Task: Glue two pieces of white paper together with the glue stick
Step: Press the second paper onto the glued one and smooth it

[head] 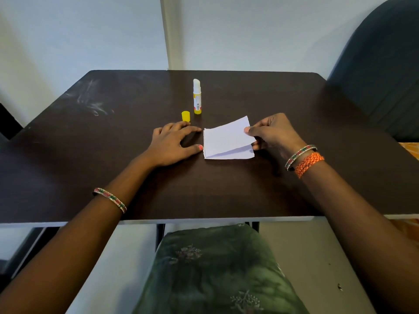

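We have 2 sheets of white paper on the table [226, 196]; the top sheet [226, 138] is pinched at its right edge by our right hand [274, 134], thumb on top and fingers under, that edge lifted while the left edge stays down on the bottom sheet [235, 155]; the bottom sheet lies flat, directly under the top one, just left of the right hand's fingers.

Our left hand [172, 147] lies flat on the table with fingers spread, holding nothing; thumb tip touches or nearly touches the left edge of the stack, cannot tell which.

Glue stick [197, 97] stands upright beyond the left hand's fingertips, uncapped, white glue exposed; yellow cap [185, 116] sits just beside it, nearer the left hand.

Handling, as we judge it: paper is very light, thin and floppy; it creases easily and slides on the smooth top; grip it at an edge or corner with a light pinch and pin the other sheet flat with the free hand. Glue stick is rigid and light but tall and narrow, so easy to tip; take it around the yellow barrel, not the soft exposed tip.
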